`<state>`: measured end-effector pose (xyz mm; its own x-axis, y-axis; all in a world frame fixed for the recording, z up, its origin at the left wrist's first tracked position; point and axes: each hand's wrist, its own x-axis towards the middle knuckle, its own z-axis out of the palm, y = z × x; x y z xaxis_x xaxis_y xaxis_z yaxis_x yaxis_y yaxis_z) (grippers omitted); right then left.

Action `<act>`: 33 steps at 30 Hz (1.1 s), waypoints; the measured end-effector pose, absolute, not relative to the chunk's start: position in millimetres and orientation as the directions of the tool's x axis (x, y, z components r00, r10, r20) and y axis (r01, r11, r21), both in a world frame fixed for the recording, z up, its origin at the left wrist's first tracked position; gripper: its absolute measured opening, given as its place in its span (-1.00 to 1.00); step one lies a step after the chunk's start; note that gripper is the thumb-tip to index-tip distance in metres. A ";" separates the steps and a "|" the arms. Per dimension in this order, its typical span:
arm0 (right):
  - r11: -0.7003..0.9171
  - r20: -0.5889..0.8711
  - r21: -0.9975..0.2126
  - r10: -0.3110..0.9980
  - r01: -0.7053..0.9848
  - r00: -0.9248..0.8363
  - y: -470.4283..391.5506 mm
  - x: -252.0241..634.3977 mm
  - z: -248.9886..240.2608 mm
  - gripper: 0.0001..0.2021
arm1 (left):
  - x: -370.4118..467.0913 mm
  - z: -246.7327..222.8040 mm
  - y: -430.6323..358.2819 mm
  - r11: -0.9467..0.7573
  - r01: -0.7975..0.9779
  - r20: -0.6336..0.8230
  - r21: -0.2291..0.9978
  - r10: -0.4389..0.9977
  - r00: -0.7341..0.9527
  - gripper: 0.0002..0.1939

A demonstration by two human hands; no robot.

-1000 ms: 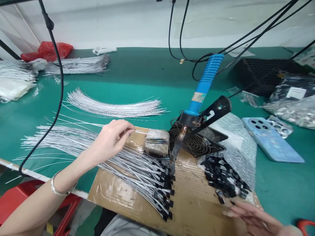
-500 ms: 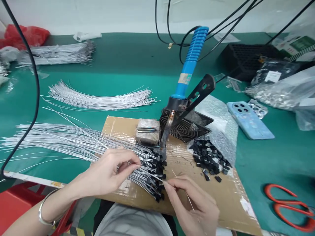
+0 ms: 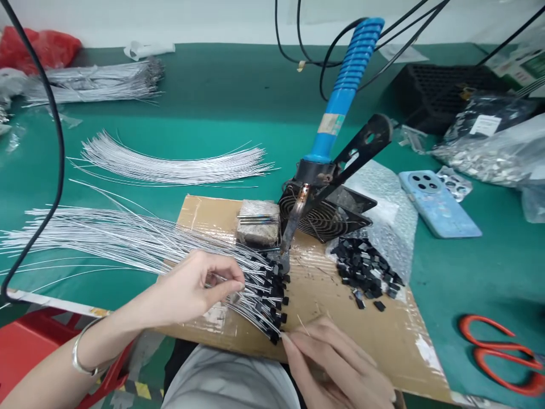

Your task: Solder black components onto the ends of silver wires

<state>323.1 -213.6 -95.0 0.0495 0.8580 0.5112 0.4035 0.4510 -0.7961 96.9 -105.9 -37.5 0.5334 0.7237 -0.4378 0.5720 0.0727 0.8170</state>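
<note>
Over the bundle of thin silvery wires [image 3: 106, 233], my left hand [image 3: 208, 287] is closed with thumb and index finger pinched. What sits in that pinch is too small to make out. My right hand [image 3: 336, 363] is closed too, its thumb and index tips pinching a thin wire end near the lower black end pieces [image 3: 272, 335] of the bundle. A fine strand also sticks up by its fingers. The wires lie across a cardboard sheet [image 3: 383, 352], black ends to the right. Just above those ends is the tip of a blue-handled soldering iron [image 3: 351, 74] held in a stand.
A fan [image 3: 323, 218] and a grey block [image 3: 258, 224] stand behind the wire ends. Loose small black pieces [image 3: 366, 270] lie right of them. Another wire bundle [image 3: 170, 168], a blue phone [image 3: 440, 204] and red-handled scissors [image 3: 502, 358] are on the green table. A black cable [image 3: 63, 142] hangs at left.
My right hand has moved down and slightly right, its pinch now lower beside the black ends. My left hand has stayed nearly in place. The view has shifted slightly.
</note>
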 end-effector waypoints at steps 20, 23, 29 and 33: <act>-0.102 -0.112 -0.993 0.971 -0.060 0.209 -215.6 302.5 -104.5 -0.71 | 134.7 -33.2 -132.9 -0.030 0.594 -0.392 0.804 0.725 0.566 -0.78; -0.065 -0.062 -0.998 0.983 0.010 0.176 -215.8 306.3 -103.1 -0.73 | 136.9 -33.5 -131.3 -0.001 0.600 -0.429 0.800 0.699 0.572 -0.80; -0.001 0.017 -0.996 0.978 0.085 0.209 -214.9 304.4 -103.8 -0.76 | 140.1 -41.3 -134.0 0.160 0.544 -0.488 0.824 0.689 0.536 -0.80; 0.011 -0.015 -0.997 0.946 -0.080 0.325 -212.3 310.9 -117.4 -0.79 | 141.8 -46.7 -135.3 0.256 0.451 -0.469 0.855 0.752 0.464 -0.79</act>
